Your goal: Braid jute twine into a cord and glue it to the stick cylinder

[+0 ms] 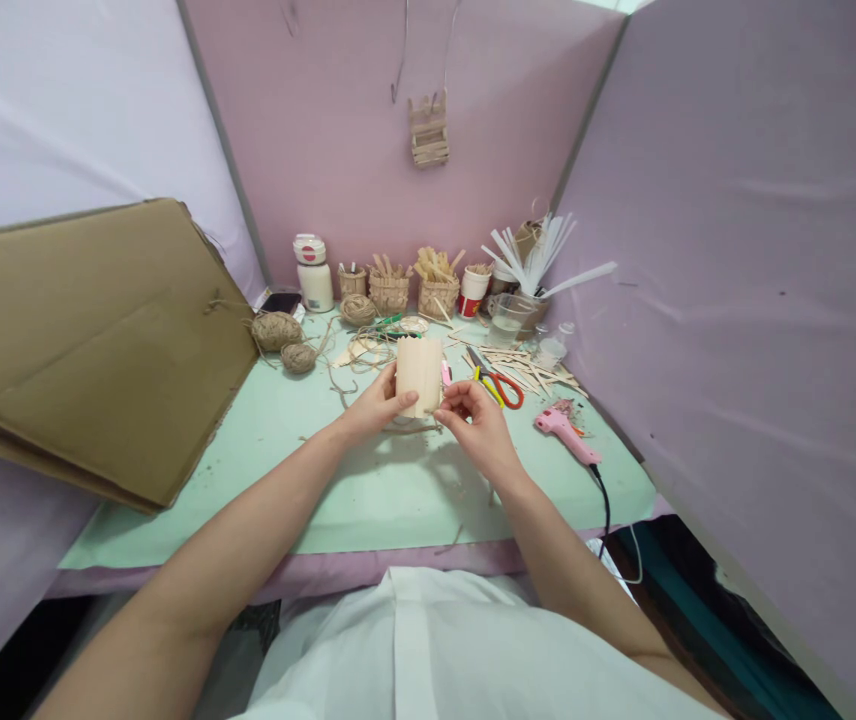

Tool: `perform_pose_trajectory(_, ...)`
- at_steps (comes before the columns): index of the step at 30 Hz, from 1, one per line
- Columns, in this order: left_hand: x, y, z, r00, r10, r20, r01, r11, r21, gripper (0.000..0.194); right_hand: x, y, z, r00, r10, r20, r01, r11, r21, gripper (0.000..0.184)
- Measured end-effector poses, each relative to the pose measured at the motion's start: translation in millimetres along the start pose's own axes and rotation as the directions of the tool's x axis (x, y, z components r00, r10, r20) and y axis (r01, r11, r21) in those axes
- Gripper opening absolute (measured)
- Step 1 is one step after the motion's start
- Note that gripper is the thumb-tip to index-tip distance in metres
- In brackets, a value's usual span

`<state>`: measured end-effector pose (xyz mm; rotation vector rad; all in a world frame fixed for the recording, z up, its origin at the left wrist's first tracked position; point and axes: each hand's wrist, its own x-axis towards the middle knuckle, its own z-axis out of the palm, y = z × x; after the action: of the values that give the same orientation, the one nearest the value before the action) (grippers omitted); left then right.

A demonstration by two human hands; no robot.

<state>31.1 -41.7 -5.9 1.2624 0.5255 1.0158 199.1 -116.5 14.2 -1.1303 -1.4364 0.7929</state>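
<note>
My left hand (375, 405) is closed round a pale holder made of flat wooden sticks (419, 372), keeping it upright above the table. Along the top, the holder's edge is uneven. At its lower right edge the fingertips of my right hand (474, 422) are pinched together; whatever lies between them is too small to make out. Just behind that hand a pink object (446, 374) partly shows. Scissors with red and yellow handles (501, 388) lie to the right, and a pink glue gun (567, 434) rests farther right.
Large cardboard (113, 350) leans at the left. Balls of twine (276, 330) sit beside it. Along the back stand a white bottle (315, 278), baskets of sticks (389, 290), a red cup (474, 292) and a clear cup (507, 322). Loose sticks (533, 368) lie at right.
</note>
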Motion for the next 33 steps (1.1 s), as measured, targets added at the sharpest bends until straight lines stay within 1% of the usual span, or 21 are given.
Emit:
perform_pose_trajectory(4,-0.4,0.4,0.4,1.0,-0.005,0.014,0.005,1.0,0.005,0.074,0.2,0.0,1.0,1.0,0.017,-0.014,-0.017,1.0,-0.007,0.027)
perform_pose_trajectory(9,-1.8,-0.3,0.6,1.0,0.002,0.023,-0.003,0.998,0.058,0.075,0.6,0.6,2.9,0.998,0.05,-0.04,-0.049,0.999,0.013,0.032)
perform_pose_trajectory(12,-2.2,-1.5,-0.1,0.999,0.009,0.042,-0.012,0.996,0.089,0.073,0.5,1.9,3.2,0.997,0.06,-0.052,-0.059,0.998,0.01,0.033)
perform_pose_trajectory(16,-3.3,-3.0,-0.1,1.0,-0.009,0.029,0.006,0.993,0.114,0.068,0.3,4.1,2.8,0.994,0.082,-0.07,-0.083,0.996,-0.014,0.035)
perform_pose_trajectory(18,-5.0,-3.7,1.0,0.999,-0.027,0.028,0.024,0.992,0.127,0.073,0.5,5.5,3.3,0.992,0.09,-0.086,-0.092,0.995,-0.027,0.036)
perform_pose_trajectory(23,-8.9,-6.3,6.4,0.999,-0.034,0.025,0.029,0.983,0.181,0.098,0.5,7.8,5.9,0.991,0.096,-0.095,-0.1,0.994,-0.033,0.037)
perform_pose_trajectory(25,-9.2,-6.0,9.1,0.998,-0.056,0.02,0.053,0.987,0.149,0.098,0.6,6.6,4.8,0.991,0.1,-0.084,-0.101,0.995,-0.017,0.037)
perform_pose_trajectory(30,-9.0,3.3,14.6,0.984,-0.152,0.09,0.156,0.987,-0.041,0.082,1.0,-1.7,-5.8,0.993,0.114,-0.038,-0.113,0.993,0.01,0.035)
perform_pose_trajectory(33,-9.1,7.9,14.8,0.978,-0.174,0.112,0.186,0.977,-0.104,0.074,1.1,-4.8,-10.5,0.992,0.124,-0.021,-0.123,0.992,0.032,0.033)
